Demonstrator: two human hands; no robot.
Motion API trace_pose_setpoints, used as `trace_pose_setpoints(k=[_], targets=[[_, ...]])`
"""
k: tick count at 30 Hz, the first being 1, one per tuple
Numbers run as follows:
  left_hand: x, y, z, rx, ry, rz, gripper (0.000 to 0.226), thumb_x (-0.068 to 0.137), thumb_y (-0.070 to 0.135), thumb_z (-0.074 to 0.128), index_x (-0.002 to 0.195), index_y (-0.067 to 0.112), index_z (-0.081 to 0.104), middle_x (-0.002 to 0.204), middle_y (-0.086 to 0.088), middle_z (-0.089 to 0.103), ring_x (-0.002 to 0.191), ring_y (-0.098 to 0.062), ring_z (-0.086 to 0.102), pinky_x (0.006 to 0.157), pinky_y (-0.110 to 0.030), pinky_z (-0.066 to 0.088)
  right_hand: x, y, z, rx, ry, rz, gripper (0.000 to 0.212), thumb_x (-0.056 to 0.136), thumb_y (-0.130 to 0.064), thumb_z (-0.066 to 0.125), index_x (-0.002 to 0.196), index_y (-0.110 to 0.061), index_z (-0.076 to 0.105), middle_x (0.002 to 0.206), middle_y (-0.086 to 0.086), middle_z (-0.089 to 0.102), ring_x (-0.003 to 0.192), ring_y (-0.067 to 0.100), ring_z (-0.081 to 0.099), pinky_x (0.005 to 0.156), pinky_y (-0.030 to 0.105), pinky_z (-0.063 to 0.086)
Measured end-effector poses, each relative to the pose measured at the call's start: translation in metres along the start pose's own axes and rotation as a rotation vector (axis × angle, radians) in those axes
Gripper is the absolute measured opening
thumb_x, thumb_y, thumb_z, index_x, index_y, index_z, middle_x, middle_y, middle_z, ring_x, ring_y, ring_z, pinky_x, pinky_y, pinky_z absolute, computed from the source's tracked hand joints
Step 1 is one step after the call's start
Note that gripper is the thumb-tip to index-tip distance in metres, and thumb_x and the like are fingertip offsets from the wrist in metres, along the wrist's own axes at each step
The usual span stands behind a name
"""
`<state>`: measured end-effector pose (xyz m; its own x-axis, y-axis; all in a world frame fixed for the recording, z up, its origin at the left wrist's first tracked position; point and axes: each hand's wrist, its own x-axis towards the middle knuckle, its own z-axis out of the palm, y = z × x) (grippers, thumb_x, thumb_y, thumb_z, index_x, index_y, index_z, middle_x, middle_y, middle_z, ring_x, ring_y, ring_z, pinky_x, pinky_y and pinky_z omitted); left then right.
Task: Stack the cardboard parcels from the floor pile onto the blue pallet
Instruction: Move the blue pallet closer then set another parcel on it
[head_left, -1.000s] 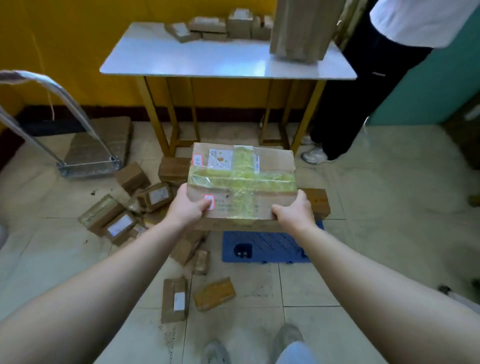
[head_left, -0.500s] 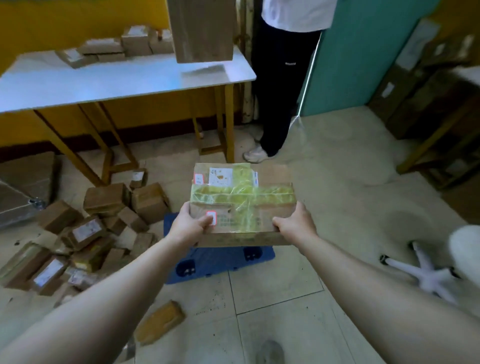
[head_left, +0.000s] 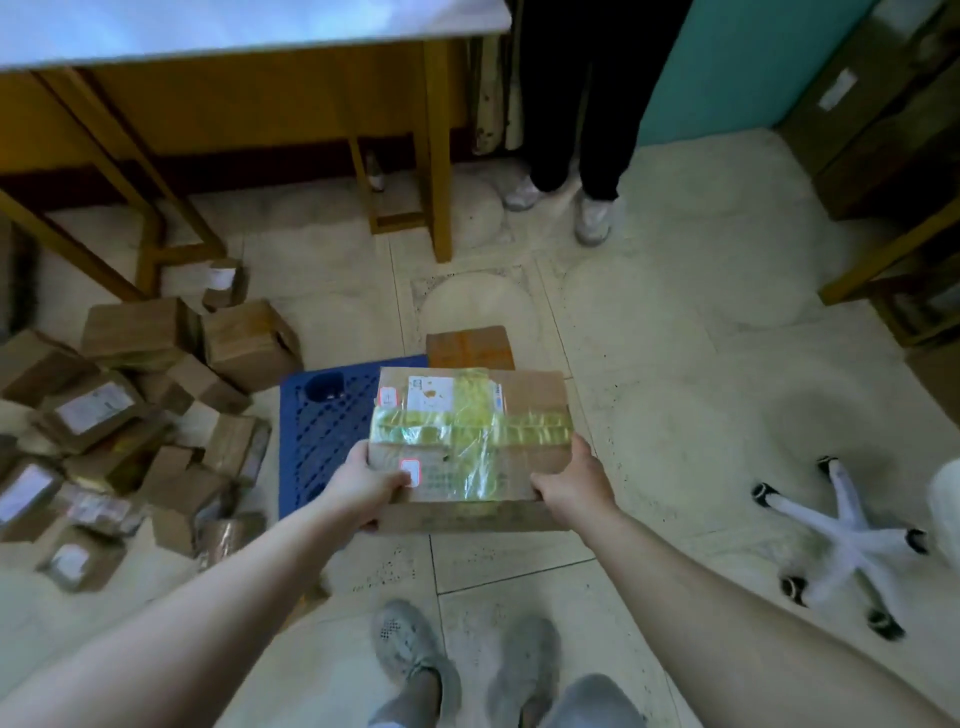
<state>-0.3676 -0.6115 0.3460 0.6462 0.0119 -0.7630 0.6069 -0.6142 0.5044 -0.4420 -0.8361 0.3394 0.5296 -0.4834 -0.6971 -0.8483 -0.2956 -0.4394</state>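
Note:
I hold a flat cardboard parcel (head_left: 467, 441) crossed with yellow tape over the right part of the blue pallet (head_left: 322, 431). My left hand (head_left: 363, 488) grips its near left corner, thumb on top. My right hand (head_left: 571, 483) grips its near right corner. Another brown parcel (head_left: 470, 348) lies just beyond the held one, at the pallet's far right corner. The floor pile of parcels (head_left: 130, 415) spreads to the left of the pallet.
A yellow-legged table (head_left: 431, 156) stands behind the pallet. A person in dark trousers (head_left: 576, 104) stands at the back. A white chair base (head_left: 841, 540) lies on the floor at right. My shoes (head_left: 457, 670) are at the bottom.
The view has tilted downward and I have come closer to the pallet. The parcel, still in both hands, now hangs lower, over the pallet's right side.

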Motion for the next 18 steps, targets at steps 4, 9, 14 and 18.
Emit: trace_pose_setpoints(k=[4,9,14,18], targets=[[0.062,-0.019,0.038,0.005,0.017,-0.079,0.038,0.086,0.017,0.064,0.114,0.027,0.040,0.096,-0.001,0.056,0.079,-0.020,0.058,0.061,-0.032,0.048,0.075,0.023,0.028,-0.041,-0.072,0.013,0.084,0.090,-0.027,0.065,0.154,-0.027,0.010,0.151,0.008,0.031,0.128,0.030,0.045,0.082,0.028,0.040],[0.146,-0.057,0.094,-0.042,0.075,-0.184,0.043,0.086,0.008,0.064,0.123,0.019,0.044,0.107,-0.004,0.057,0.080,-0.018,0.057,0.062,-0.032,0.049,0.177,0.052,0.072,-0.116,-0.144,-0.029,0.084,0.091,-0.023,0.064,0.154,-0.028,0.008,0.149,0.009,0.030,0.122,0.030,0.048,0.074,0.029,0.044],[0.235,-0.098,0.146,-0.090,0.111,-0.301,0.056,0.086,0.000,0.059,0.136,0.015,0.040,0.118,-0.010,0.056,0.091,-0.027,0.059,0.072,-0.040,0.053,0.270,0.087,0.124,-0.188,-0.184,-0.028,0.084,0.091,-0.019,0.063,0.154,-0.026,0.008,0.149,0.010,0.030,0.119,0.030,0.051,0.084,0.033,0.049],[0.298,-0.121,0.170,-0.094,0.132,-0.314,0.060,0.087,0.003,0.059,0.140,0.019,0.035,0.119,-0.009,0.053,0.096,-0.030,0.059,0.078,-0.043,0.056,0.328,0.106,0.161,-0.175,-0.193,-0.051,0.085,0.087,-0.016,0.065,0.153,-0.028,0.013,0.142,0.011,0.039,0.111,0.029,0.055,0.078,0.033,0.053]])
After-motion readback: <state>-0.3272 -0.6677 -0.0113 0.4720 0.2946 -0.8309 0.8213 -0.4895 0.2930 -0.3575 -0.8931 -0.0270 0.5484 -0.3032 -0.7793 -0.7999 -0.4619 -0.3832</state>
